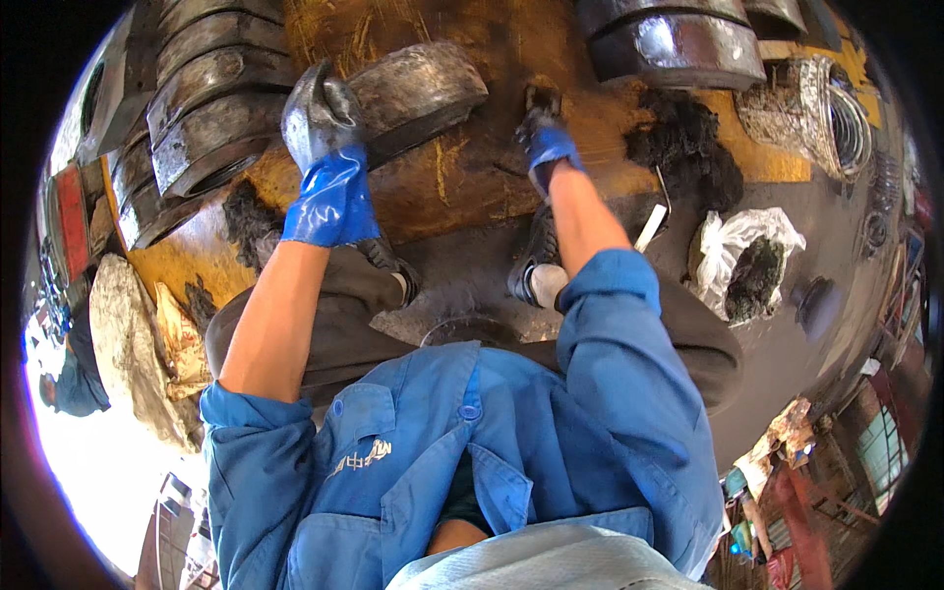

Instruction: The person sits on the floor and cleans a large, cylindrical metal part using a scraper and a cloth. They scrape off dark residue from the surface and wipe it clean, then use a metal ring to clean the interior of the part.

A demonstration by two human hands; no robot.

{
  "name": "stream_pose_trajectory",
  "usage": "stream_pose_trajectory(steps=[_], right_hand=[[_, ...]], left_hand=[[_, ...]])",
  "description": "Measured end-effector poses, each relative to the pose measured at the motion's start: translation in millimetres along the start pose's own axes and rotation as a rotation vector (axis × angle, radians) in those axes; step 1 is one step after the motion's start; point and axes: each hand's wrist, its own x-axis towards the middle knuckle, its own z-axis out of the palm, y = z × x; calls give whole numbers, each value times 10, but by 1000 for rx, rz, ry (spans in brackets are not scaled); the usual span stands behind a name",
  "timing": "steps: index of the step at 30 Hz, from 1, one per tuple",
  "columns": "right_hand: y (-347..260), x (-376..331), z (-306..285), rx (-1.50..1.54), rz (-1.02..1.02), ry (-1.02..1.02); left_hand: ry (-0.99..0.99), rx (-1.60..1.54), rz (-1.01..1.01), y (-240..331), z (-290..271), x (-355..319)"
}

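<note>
the left hand (320, 128), in a blue rubber glove blackened with grease, is clamped over the near-left rim of a heavy, dirty metal ring (418, 93) that lies tilted on the stained yellow floor (462, 177), far from the body and left of centre. the right hand (544, 138), gloved the same way, reaches to the floor just right of that ring; its fingers are curled down, but whether it grips anything cannot be told.

to the far left, more metal rings (206, 108) are stacked against one another in a leaning row. two larger, shinier rings (678, 44) sit at the far right. a clump of black fibrous waste (688, 147) lies right of the right hand, with a short white stick (650, 228) near it. nearer and further right is a crumpled white plastic bag (733, 256), open, holding dark material. a pale sack (128, 344) slumps at the near left. the person's dark shoes (536, 270) rest on the floor between the arms.
</note>
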Motion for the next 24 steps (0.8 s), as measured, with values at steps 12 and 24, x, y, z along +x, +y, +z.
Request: stream_pose_trajectory(steps=[12,24], right_hand=[[-2334,139,-451,43,-395,-393],[-1572,-2455,-3988,-792,-583,416]], left_hand=[[12,-21,-14,71,-63,78],[-81,-439,-243,82,21,-30]])
